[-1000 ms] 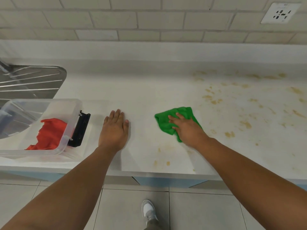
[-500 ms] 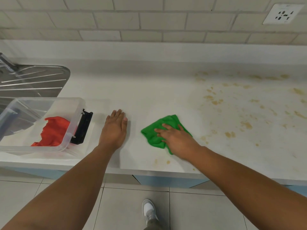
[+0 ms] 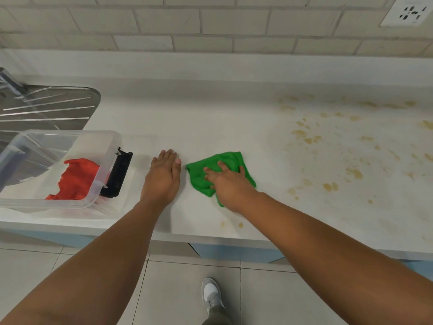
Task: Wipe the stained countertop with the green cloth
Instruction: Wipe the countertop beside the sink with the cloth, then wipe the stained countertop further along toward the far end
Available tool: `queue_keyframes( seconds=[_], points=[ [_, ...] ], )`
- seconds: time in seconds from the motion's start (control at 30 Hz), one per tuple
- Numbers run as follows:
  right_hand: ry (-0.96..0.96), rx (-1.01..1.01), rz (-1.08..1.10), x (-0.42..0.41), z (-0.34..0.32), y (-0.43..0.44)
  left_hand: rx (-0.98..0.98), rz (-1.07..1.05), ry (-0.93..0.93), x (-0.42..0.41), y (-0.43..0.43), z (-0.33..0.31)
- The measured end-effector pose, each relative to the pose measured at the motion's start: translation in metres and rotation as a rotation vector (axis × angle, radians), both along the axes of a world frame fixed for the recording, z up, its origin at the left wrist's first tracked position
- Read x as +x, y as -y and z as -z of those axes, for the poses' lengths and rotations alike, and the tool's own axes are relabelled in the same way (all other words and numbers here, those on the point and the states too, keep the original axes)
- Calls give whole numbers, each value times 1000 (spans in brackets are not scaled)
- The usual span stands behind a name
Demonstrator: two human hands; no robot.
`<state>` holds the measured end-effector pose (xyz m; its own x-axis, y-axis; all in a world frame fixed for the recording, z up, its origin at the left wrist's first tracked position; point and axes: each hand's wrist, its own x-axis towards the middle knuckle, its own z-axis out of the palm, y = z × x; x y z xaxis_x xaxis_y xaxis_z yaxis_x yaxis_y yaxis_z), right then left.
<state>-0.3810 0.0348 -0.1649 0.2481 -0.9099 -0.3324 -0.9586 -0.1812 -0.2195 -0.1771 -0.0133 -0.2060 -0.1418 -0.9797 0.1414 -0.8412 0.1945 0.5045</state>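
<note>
A crumpled green cloth (image 3: 199,174) lies on the white countertop (image 3: 234,127) near its front edge. My right hand (image 3: 228,184) presses down on the cloth with spread fingers, covering its right half. Flat on the counter just left of the cloth rests my left hand (image 3: 162,175), fingers straight and together. Brown stains (image 3: 330,186) spread over the right part of the counter, and two small spots (image 3: 232,224) sit by the front edge below the cloth.
A clear plastic bin (image 3: 98,184) holding a red cloth (image 3: 77,181) stands at the left, with a black clip (image 3: 119,177) on its side. Behind it is a steel sink drainboard (image 3: 51,106). A wall socket (image 3: 411,12) sits top right. My shoe (image 3: 210,294) shows on the tiled floor.
My right hand has slid the green cloth leftward along the counter, from the middle to close beside my left hand. The left hand has stayed flat in place.
</note>
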Motion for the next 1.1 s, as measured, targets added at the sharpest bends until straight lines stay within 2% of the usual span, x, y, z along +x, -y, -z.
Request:
queue_keyframes(
  seconds=[0.13, 0.23, 0.37, 0.43, 0.6, 0.73, 0.9, 1.1],
  points=[
    [-27, -47, -74, -48, 5, -19, -4, 7, 39, 1, -2, 0],
    [-42, -38, 40, -61, 3, -12, 72, 49, 87, 1, -1, -4],
    [-4, -2, 238, -31, -5, 19, 110, 108, 170, 4, -8, -11],
    [15, 6, 227, -10, -7, 28, 107, 105, 136, 6, -14, -12],
    [17, 34, 25, 20, 0, 16, 164, 30, -104, 13, -15, -23],
    [39, -1, -129, -9, 6, -13, 147, 28, -88, 21, -19, -25],
    [49, -55, -29, -62, 10, -9, 116, 42, -59, 20, -21, -18],
    [35, -83, 129, -8, 14, 18, 150, -4, -132, 13, -20, -26]
  ],
)
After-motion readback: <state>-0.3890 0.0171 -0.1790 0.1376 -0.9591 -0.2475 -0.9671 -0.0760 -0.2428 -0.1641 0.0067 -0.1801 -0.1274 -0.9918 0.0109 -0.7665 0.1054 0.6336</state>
